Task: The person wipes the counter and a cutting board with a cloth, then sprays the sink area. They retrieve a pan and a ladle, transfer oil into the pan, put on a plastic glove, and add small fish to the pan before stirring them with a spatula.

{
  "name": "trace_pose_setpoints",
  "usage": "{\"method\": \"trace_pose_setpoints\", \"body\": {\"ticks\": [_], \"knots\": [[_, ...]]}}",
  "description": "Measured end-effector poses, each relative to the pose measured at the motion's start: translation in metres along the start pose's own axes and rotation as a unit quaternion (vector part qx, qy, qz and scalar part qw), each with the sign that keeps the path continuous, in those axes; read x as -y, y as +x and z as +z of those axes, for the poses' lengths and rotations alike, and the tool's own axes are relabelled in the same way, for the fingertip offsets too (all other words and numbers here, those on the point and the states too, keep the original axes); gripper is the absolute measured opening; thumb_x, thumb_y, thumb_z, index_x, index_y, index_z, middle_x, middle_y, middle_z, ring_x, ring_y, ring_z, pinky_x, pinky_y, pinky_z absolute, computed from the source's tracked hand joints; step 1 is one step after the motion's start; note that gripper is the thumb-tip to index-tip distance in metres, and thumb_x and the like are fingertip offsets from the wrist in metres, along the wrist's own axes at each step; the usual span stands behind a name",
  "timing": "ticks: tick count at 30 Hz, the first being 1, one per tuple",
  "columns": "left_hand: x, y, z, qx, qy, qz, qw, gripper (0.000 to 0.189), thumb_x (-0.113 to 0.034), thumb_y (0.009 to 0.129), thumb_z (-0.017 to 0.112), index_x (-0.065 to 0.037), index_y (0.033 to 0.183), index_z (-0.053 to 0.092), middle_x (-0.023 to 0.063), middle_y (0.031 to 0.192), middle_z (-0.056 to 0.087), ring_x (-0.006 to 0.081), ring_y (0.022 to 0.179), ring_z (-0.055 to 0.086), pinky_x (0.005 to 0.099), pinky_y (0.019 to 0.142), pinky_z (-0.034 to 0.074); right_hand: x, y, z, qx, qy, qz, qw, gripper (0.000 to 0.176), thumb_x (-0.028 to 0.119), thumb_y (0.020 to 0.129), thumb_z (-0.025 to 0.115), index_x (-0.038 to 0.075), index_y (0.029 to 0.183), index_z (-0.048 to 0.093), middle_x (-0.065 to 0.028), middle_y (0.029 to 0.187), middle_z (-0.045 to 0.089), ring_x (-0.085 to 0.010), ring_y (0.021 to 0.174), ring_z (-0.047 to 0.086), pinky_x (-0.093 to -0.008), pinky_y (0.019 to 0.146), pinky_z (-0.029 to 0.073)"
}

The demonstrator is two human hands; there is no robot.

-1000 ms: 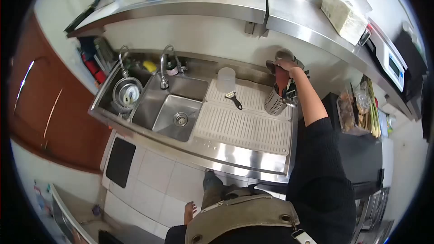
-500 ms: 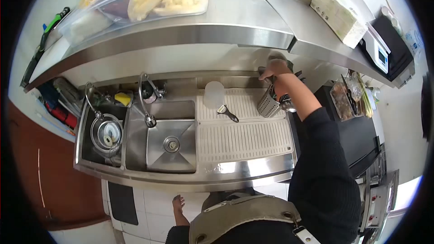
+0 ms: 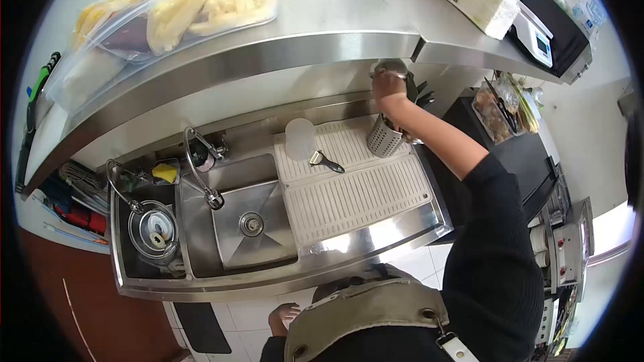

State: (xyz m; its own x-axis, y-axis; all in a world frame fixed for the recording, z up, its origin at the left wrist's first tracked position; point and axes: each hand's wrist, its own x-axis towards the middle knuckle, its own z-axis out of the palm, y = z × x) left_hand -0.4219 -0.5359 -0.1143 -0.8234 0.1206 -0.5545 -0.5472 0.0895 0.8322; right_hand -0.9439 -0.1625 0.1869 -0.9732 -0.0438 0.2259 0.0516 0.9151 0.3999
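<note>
My right hand (image 3: 389, 88) reaches over the back of the counter, closed around a shiny metal utensil with a rounded end (image 3: 390, 67); its exact kind does not show. Just below that hand stands a perforated metal utensil holder (image 3: 385, 139), partly covered by my forearm. Dark-handled knives (image 3: 424, 95) stand to the right of the hand. On the ribbed drainboard (image 3: 355, 194) lie a black-handled peeler (image 3: 327, 161) and, behind it, a translucent plastic container (image 3: 300, 139). My left hand (image 3: 285, 314) hangs low by my waist, fingers loosely bent, holding nothing visible.
Left of the drainboard is a steel sink (image 3: 235, 218) with a faucet (image 3: 213, 198). A smaller basin holds a bowl (image 3: 153, 231). A steel shelf (image 3: 322, 50) overhangs the back, bearing a plastic food tub (image 3: 201, 17) and a scale (image 3: 537, 43).
The view has turned and shifted, so the counter sits tilted. My right hand is now more tightly closed on the metal utensil above the holder. My left hand has drawn nearer my waist, fingers more bent.
</note>
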Motion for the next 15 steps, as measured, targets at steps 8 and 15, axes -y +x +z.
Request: {"method": "trace_pose_setpoints", "body": {"ticks": [8,15], "knots": [[-0.119,0.077,-0.017,0.314,0.187,-0.25,0.897,0.053,-0.048,0.092,0.039,-0.002,0.113,0.055,0.0125,0.1,0.065,0.0219,0.092,0.062,0.0357,0.085,0.047,-0.073,-0.052,-0.073,-0.222,0.018,-0.122,0.967,0.045,0.005,0.072,0.054,0.002,0.117,0.048,-0.0134,0.094,0.06,-0.0281,0.086,0.061,-0.0346,0.066,0.052],[-0.252,0.104,0.03,0.218,0.244,0.072,0.942,0.042,-0.034,0.094,0.046,-0.001,0.118,0.052,0.0099,0.1,0.063,0.0164,0.093,0.057,0.0285,0.082,0.045,-0.091,-0.112,-0.114,-0.415,0.159,-0.225,0.867,0.039,0.007,0.072,0.055,0.004,0.11,0.056,-0.0125,0.099,0.061,-0.0257,0.088,0.061,-0.0331,0.071,0.052]]}}
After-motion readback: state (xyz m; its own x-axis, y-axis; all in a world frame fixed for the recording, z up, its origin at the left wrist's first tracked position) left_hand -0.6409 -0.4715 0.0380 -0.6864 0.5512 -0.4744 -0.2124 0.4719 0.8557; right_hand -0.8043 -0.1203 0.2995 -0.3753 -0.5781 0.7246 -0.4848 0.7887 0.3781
